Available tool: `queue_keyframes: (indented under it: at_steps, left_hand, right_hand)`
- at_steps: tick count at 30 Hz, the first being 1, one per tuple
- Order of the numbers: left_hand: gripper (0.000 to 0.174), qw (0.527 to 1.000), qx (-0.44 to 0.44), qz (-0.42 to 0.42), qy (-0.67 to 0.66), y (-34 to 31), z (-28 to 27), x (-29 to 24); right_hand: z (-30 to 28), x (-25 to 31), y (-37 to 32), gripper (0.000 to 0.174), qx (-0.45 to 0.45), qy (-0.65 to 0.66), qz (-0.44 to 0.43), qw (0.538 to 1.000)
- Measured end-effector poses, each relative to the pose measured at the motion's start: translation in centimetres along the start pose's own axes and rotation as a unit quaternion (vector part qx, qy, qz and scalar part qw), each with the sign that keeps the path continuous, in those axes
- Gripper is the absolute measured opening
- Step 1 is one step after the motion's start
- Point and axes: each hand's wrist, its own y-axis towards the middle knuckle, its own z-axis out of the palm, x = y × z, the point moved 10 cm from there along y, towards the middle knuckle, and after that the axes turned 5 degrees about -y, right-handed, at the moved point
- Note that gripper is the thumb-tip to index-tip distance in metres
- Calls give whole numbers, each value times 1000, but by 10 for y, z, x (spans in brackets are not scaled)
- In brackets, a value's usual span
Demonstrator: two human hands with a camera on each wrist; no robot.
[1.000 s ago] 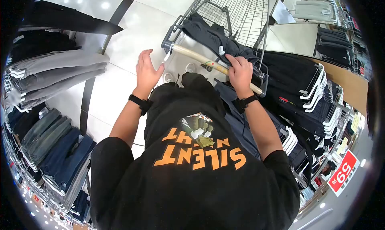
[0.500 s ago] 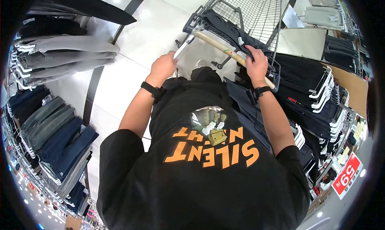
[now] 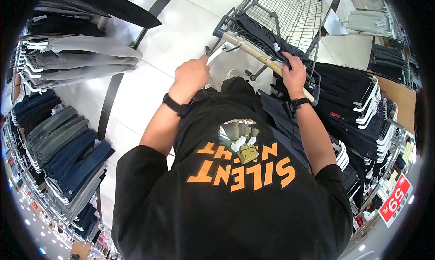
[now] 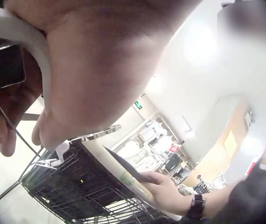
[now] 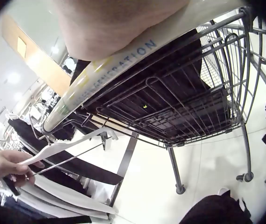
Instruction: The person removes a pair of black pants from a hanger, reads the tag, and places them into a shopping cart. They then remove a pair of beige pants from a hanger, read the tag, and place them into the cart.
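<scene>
My left hand point(image 3: 192, 76) grips a white hanger point(image 5: 53, 148) with a thin metal bar. No garment hangs from it. The hanger's far end reaches close to the pale shopping cart handle point(image 3: 249, 50). Dark trousers point(image 3: 258, 29) lie folded across the near end of the cart, just behind that handle. My right hand point(image 3: 295, 73) is over the handle's right part and pinches an edge of the trousers between thumb and fingers. The left wrist view shows this dark edge running into the right hand point(image 4: 165, 191).
The wire shopping cart point(image 3: 294, 8) stands ahead on the tiled floor point(image 3: 136, 94). Grey trousers point(image 3: 90, 44) and jeans point(image 3: 68, 169) hang on racks at left. Dark trousers point(image 3: 340, 87) on white hangers crowd my right side. A red price sign point(image 3: 395, 200) is at lower right.
My left hand has closed round the hanger and turned over, its fingers spread a second ago. The cart, the racks and both hands have shifted rightward in the head view.
</scene>
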Motion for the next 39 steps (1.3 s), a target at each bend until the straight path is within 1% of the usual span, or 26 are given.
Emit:
queue_keyframes:
  at_steps: [3, 5, 6, 7, 8, 9, 10, 11, 13, 14, 15, 17, 18, 19, 21, 23, 24, 25, 27, 28, 29, 31, 33, 35, 37, 39]
  left_hand:
    - [33, 1000, 6, 4, -9, -25, -15, 11]
    - [35, 1000, 3, 21, 4, -38, -15, 37]
    - [35, 991, 51, 28, -117, -46, -8, 52]
    - [35, 966, 98, 33, -236, -55, -5, 64]
    - [35, 966, 99, 34, -235, -62, -11, 81]
    - [36, 921, 190, -2, -341, -75, -1, 96]
    - [37, 854, 278, -38, -439, -90, 10, 102]
    - [37, 854, 278, -39, -438, -98, 4, 106]
    - [41, 781, 282, 2, -558, -115, -18, 97]
    - [48, 765, 268, 14, -586, -118, -24, 98]
    - [48, 767, 265, 13, -585, -120, -25, 98]
    - [55, 730, 206, 45, -650, -116, -40, 91]
    - [60, 711, 212, 64, -668, -114, -46, 80]
    - [60, 712, 210, 67, -667, -108, -44, 72]
    - [60, 638, 187, 120, -738, -92, -49, 44]
    - [53, 583, 192, 172, -771, -80, -47, 12]
    - [42, 542, 197, 171, -799, -74, -47, -8]
    - [37, 522, 196, 203, -805, -65, -46, -24]
    - [33, 548, 195, 206, -787, -52, -47, -49]
    - [33, 548, 202, 207, -785, -44, -43, -58]
    - [28, 538, 204, 223, -787, -35, -44, -67]
    - [22, 530, 213, 242, -785, -18, -44, -86]
    - [15, 514, 205, 192, -810, 1, -36, -97]
    - [13, 504, 215, 182, -816, 14, -29, -116]
    - [12, 490, 179, 131, -843, 30, -16, -123]
    - [13, 510, 166, 114, -836, 32, -12, -145]
  right_hand:
    - [1, -2, 0, 40, -2, 2, 5, 1000]
    - [0, -2, -1, 40, -2, 2, 4, 1000]
    - [0, -1, -1, 40, -2, 3, 7, 1000]
    - [-1, 0, -1, 40, -1, 5, 9, 1000]
    - [-1, 0, -2, 40, 0, 6, 10, 1000]
    - [0, 0, -2, 40, -1, 6, 11, 1000]
    - [0, 1, -2, 40, -4, 4, 10, 1000]
    - [1, 1, -3, 40, -6, 2, 9, 1000]
    - [-3, 6, -4, 40, -7, 5, 8, 1000]
    - [-4, 10, -4, 40, -11, 7, 5, 1000]
    - [-3, 13, -4, 40, -12, 10, 4, 1000]
    - [0, 11, -4, 40, 10, 3, 20, 1000]
    - [4, 8, -5, 41, 22, 0, 27, 999]
    - [4, 10, -5, 41, 18, 0, 26, 1000]
    - [-2, 18, -6, 42, -11, 17, 8, 1000]
    - [-2, 21, -7, 42, -5, 14, 13, 1000]
    - [0, 20, -8, 42, 5, 13, 22, 1000]
    - [1, 17, -9, 42, 15, 11, 32, 999]
    - [-1, 19, -10, 42, 14, 12, 37, 999]
    - [-1, 20, -11, 41, 16, 13, 40, 999]
    - [-1, 17, -12, 41, 12, 10, 45, 999]
    - [-2, 20, -15, 44, -22, 12, 8, 1000]
    - [-4, 17, -17, 46, -28, 13, 15, 999]
    - [-2, 18, -18, 47, -11, 27, 10, 1000]
    - [-4, 18, -18, 45, -27, 30, 18, 999]
    - [-8, 22, -20, 42, -28, 49, 15, 998]
